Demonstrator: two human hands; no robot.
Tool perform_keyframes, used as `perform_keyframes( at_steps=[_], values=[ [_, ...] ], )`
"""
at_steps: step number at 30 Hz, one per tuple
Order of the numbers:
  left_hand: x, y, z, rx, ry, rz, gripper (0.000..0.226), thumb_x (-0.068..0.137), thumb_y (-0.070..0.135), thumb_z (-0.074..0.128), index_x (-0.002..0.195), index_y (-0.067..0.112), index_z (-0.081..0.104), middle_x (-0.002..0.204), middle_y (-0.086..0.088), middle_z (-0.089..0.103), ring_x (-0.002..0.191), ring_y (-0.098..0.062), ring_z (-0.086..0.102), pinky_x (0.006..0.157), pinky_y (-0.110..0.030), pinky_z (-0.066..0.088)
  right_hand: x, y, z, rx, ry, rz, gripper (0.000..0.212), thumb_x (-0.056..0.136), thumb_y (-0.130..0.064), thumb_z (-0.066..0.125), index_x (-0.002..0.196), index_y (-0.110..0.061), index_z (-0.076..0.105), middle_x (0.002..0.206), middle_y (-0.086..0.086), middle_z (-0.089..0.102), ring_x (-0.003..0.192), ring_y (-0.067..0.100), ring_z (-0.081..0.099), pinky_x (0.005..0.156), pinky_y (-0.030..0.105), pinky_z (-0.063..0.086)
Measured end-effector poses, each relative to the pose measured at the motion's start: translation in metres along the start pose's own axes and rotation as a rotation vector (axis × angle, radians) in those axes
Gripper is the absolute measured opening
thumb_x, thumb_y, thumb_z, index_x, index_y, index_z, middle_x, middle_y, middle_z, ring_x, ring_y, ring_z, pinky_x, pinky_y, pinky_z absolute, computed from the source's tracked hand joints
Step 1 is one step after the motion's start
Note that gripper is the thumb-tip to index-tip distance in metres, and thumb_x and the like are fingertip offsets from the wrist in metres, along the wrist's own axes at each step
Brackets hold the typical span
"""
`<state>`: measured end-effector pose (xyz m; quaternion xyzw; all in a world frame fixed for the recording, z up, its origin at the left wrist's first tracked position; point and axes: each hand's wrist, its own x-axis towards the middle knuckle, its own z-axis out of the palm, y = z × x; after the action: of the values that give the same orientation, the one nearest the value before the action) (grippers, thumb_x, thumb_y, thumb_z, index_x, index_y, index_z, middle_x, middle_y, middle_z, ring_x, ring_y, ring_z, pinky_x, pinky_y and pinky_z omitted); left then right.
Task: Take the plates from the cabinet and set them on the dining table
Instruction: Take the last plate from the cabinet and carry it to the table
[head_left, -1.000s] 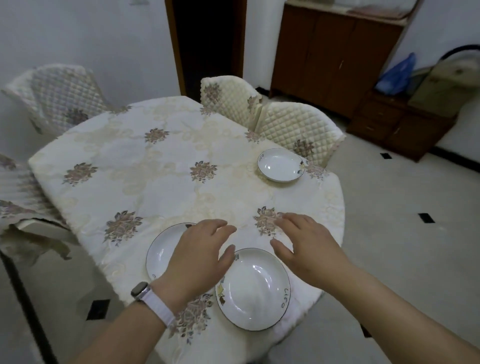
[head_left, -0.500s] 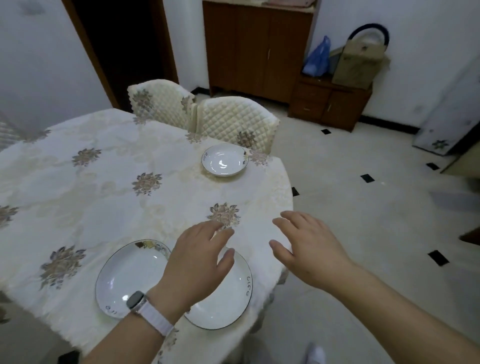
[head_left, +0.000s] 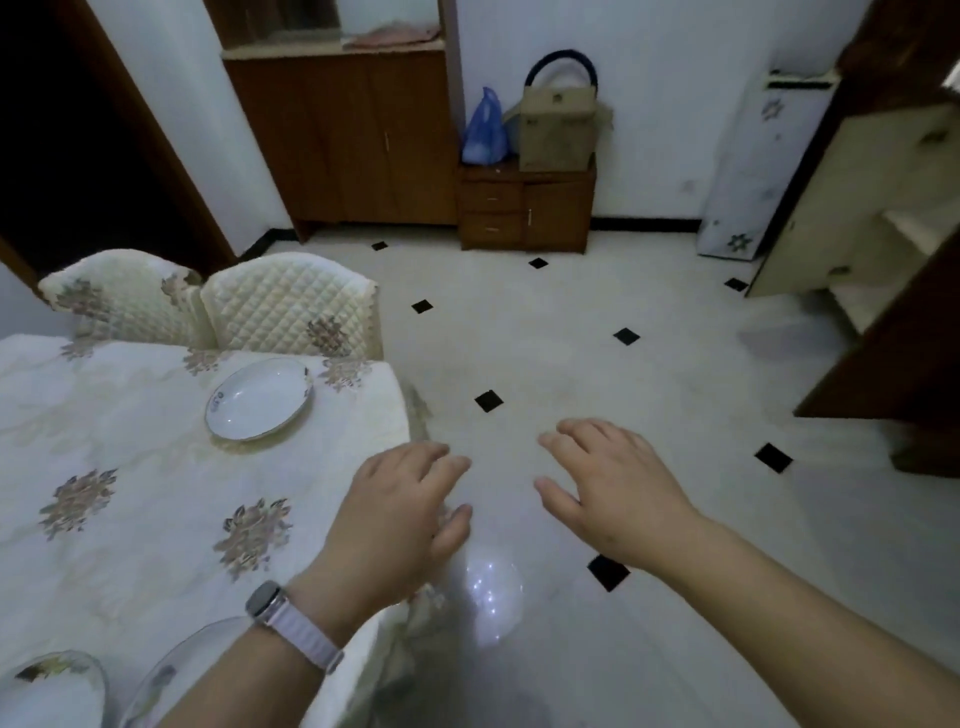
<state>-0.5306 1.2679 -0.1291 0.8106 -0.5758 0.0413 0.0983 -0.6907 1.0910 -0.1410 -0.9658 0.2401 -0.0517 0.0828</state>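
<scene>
Though we look for writing, we can read none: the far plate (head_left: 260, 399) carries small dark marks on its rim at about nine o'clock, too small to make out. It sits flat on the dining table (head_left: 130, 467) near the table's far right edge, just in front of two quilted chair backs (head_left: 291, 306).

Our left hand (head_left: 397, 519) hangs palm down over the table's right edge, fingers spread and loosely curved, holding nothing; a pale-strapped watch (head_left: 291, 623) is on that wrist. Our right hand (head_left: 618, 493) is out over the tiled floor (head_left: 571, 338), also spread wide and empty, well apart from the left.

From the left hand, the far plate lies at about ten o'clock, clearly apart from the fingers. Two more plates (both blurred and cut off by the frame) show at the bottom left: one (head_left: 171, 680) partly under our left forearm at about seven o'clock from the hand, another (head_left: 52, 691) just left of it at the corner.

Ahead at twelve o'clock stands a tall brown cabinet (head_left: 353, 140) against the wall, doors closed, with a low drawer unit (head_left: 524, 208) beside it bearing a blue bag (head_left: 483, 130) and a tan bag (head_left: 558, 124).
</scene>
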Motion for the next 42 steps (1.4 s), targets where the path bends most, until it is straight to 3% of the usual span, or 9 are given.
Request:
perform_keyframes(
  at_steps=[9,14,23,35,42],
  values=[
    [0.108,0.109,0.03,0.033,0.025,0.211,0.044,0.086,0.042,0.049,0.118,0.016,0.068,0.12,-0.008,0.067,0.113,-0.029,0.06,0.093,-0.041,0.045,-0.03,0.142,-0.035,-0.027,0.027,0.123,0.052,0.093,-0.054,0.038,0.135,-0.024,0.048,0.14,0.0,0.047,0.13,0.02,0.037,0.104,0.036,0.027],
    [0.151,0.138,0.036,0.056,0.095,0.34,0.037,0.087,0.037,0.057,0.113,0.013,0.069,0.118,-0.01,0.068,0.112,-0.032,0.061,0.093,-0.044,0.046,-0.041,0.185,-0.05,-0.039,0.062,0.199,0.053,0.093,-0.057,0.033,0.136,-0.027,0.046,0.142,-0.002,0.046,0.131,0.018,0.035,0.104,0.036,0.026],
    [0.239,0.16,0.051,0.07,0.029,0.451,0.045,0.089,0.042,0.045,0.117,0.016,0.068,0.121,-0.009,0.068,0.115,-0.032,0.06,0.097,-0.047,0.045,-0.028,0.238,-0.074,-0.074,0.082,0.306,0.056,0.093,-0.058,0.026,0.135,-0.027,0.044,0.14,-0.002,0.046,0.128,0.018,0.036,0.104,0.036,0.027],
    [0.422,0.119,0.091,-0.032,0.009,0.509,0.043,0.089,0.039,0.044,0.115,0.015,0.069,0.121,-0.01,0.068,0.115,-0.031,0.061,0.097,-0.047,0.047,0.128,0.319,-0.076,-0.11,0.081,0.409,0.051,0.093,-0.055,0.037,0.134,-0.026,0.049,0.137,-0.002,0.049,0.127,0.017,0.038,0.1,0.033,0.027],
    [0.55,0.085,0.102,-0.078,0.039,0.556,0.045,0.09,0.042,0.046,0.121,0.015,0.065,0.127,-0.01,0.064,0.123,-0.033,0.055,0.097,-0.043,0.045,0.221,0.365,-0.095,-0.143,0.163,0.516,0.054,0.093,-0.058,0.031,0.135,-0.028,0.046,0.137,-0.005,0.049,0.126,0.015,0.037,0.1,0.033,0.028]
  ],
)
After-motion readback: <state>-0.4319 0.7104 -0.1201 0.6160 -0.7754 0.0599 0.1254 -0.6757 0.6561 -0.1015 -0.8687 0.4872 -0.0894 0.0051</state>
